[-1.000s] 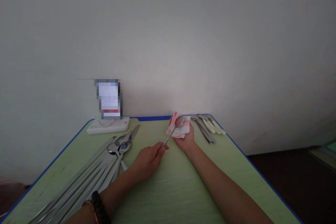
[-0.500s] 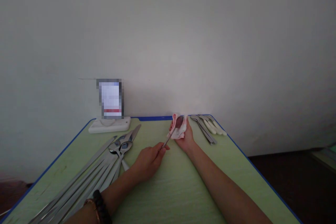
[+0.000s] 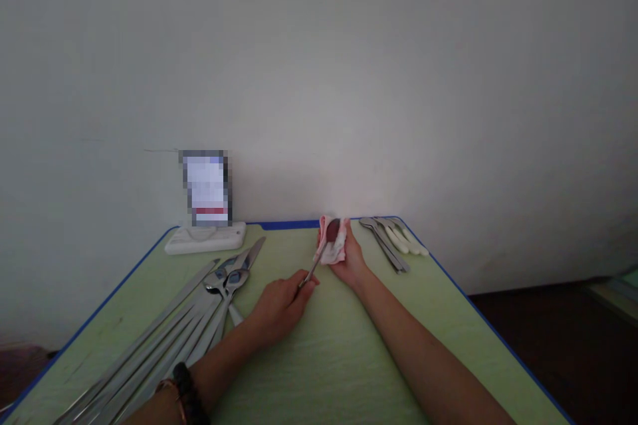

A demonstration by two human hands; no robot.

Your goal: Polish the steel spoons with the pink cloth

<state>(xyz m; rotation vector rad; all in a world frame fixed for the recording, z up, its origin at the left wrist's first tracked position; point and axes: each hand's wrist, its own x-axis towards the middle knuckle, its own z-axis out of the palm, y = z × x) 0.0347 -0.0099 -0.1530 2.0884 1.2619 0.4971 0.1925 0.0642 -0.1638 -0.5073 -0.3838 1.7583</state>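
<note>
My left hand [image 3: 282, 302] is closed around the handle of a metal spoon [image 3: 333, 231], which slants up and away to the right. The spoon's bowl lies against a pink and white cloth [image 3: 339, 252] and reflects its reddish colour. My right hand [image 3: 353, 259] grips that cloth from behind and the right side, with the fingers partly hidden by it. Left of my left hand, a pile of long metal spoons [image 3: 234, 279] and knives [image 3: 256, 249] lies on the table. Beyond my right hand rest several metal spoons [image 3: 381, 239] and white-handled cutlery [image 3: 399, 239].
The pale green table [image 3: 319, 372] has a blue edge and meets the wall [image 3: 319, 80] at the back. A phone [image 3: 207, 189] with a blurred screen stands on a white power strip [image 3: 205, 239] at the back left.
The cloth and spoon bowl have shifted slightly left together with my right hand. The whole view has also drifted a little. Both grips stay the same.
</note>
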